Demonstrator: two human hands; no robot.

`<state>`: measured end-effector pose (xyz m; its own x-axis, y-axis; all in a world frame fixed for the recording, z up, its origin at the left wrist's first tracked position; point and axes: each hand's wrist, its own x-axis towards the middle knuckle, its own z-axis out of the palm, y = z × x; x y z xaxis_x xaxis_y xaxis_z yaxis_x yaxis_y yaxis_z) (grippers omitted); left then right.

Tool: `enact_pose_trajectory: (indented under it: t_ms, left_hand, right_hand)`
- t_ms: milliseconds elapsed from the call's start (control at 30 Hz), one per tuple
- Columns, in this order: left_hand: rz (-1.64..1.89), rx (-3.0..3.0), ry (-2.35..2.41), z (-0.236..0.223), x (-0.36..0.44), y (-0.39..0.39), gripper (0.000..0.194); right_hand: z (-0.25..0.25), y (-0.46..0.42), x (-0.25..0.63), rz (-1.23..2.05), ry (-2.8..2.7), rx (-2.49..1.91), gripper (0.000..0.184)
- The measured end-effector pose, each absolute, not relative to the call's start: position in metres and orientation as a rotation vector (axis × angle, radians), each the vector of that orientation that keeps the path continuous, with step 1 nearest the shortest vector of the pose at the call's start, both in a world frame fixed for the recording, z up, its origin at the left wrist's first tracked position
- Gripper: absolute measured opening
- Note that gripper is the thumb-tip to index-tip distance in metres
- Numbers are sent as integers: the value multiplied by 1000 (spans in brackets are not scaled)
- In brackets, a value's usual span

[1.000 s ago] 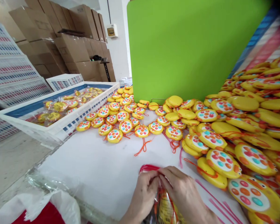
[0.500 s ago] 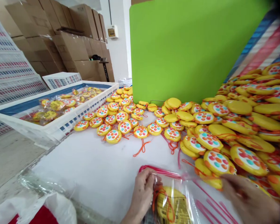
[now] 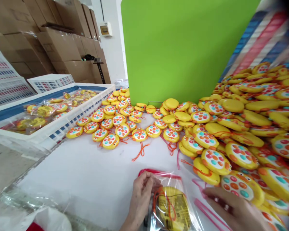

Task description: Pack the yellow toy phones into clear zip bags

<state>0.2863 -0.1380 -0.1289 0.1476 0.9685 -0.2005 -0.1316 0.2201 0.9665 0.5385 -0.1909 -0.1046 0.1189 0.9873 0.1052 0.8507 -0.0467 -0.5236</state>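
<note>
My left hand (image 3: 141,194) pinches the upper left edge of a clear plastic bag (image 3: 192,213) on the white table. Inside the bag lies a yellow toy (image 3: 174,205), back up, with an orange cord looped over it. Red bands line the bag's top edge. To its right, my right hand (image 3: 233,205) is blurred, its fingertips closed at a thin pink strip (image 3: 198,186). More pink strips (image 3: 210,215) lie beneath that hand. Beyond it spreads a pile of yellow toys (image 3: 216,160) with coloured dots and orange cords.
A white crate (image 3: 50,136) with bagged toys (image 3: 44,110) stands at the left. An upright green board (image 3: 183,48) rises behind the pile. Loose toys (image 3: 122,131) lie along the table's far side. Cardboard boxes (image 3: 55,45) and stacked crates (image 3: 7,73) fill the back left.
My right hand has moved left, closer to the bag, and the pink strip stretched from its fingertips now hangs bent. My left hand still grips the bag. The view has turned slightly right.
</note>
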Motion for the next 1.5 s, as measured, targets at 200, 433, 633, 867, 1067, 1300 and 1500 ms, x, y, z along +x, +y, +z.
enact_pose_trajectory:
  t_ms: [200, 433, 633, 867, 1067, 1300, 1500]
  left_hand:
    - [1038, 1009, 1127, -129, 284, -139, 23]
    - [1021, 1042, 1148, -133, 282, -140, 27]
    - [1042, 958, 1142, -134, 282, -142, 25]
    - [1085, 955, 1173, -135, 281, -145, 18]
    - [1053, 1060, 1181, -123, 286, -145, 24]
    - [1085, 923, 1070, -118, 283, -142, 23]
    - [1085, 864, 969, -106, 278, -152, 23]
  right_hand:
    - [-110, -131, 506, 960, -1744, -1814, 20]
    - [-132, -127, 515, 1149, -1608, -1719, 17]
    - [-122, -140, 519, 1149, -1560, -1665, 15]
    - [-116, -156, 515, 1105, -1605, -1661, 24]
    - [-108, -166, 516, 890, -1737, -1718, 25]
    - [-98, -178, 538, 716, -1513, -1915, 30]
    - [-97, -167, 503, 1011, -1622, -1734, 36]
